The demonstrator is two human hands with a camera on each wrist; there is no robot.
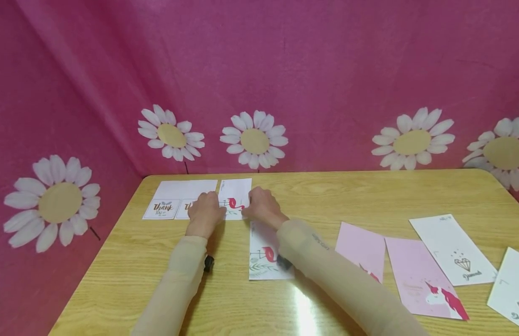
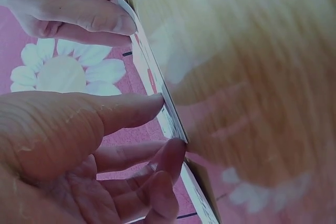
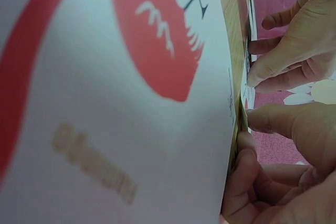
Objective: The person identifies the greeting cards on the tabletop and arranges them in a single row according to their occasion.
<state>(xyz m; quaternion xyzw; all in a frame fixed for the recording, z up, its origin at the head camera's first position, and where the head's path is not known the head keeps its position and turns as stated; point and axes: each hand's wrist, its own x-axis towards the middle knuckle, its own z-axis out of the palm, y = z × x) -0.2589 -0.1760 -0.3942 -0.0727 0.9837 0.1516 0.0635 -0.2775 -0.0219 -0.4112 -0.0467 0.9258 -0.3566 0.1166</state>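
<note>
A white card with a red flamingo (image 1: 235,190) lies near the table's back edge. My left hand (image 1: 206,213) pinches its left lower edge between thumb and fingertips, partly covering a Thank You card (image 1: 185,208). My right hand (image 1: 264,205) holds the card's right edge, thumb on top and fingers curled at the side. In the left wrist view both thumbs rest on the card, the right hand (image 2: 86,17) being farther off. A second flamingo card (image 1: 263,267) lies nearer, partly hidden beneath my right forearm; its flamingo print (image 3: 157,40) fills much of the right wrist view.
Another Thank You card (image 1: 162,208) lies at the far left beside the covered one. Two pink unicorn cards (image 1: 415,270) and two white diamond cards (image 1: 452,247) spread over the right side of the wooden table (image 1: 129,270). A pink flowered cloth (image 1: 326,84) hangs behind.
</note>
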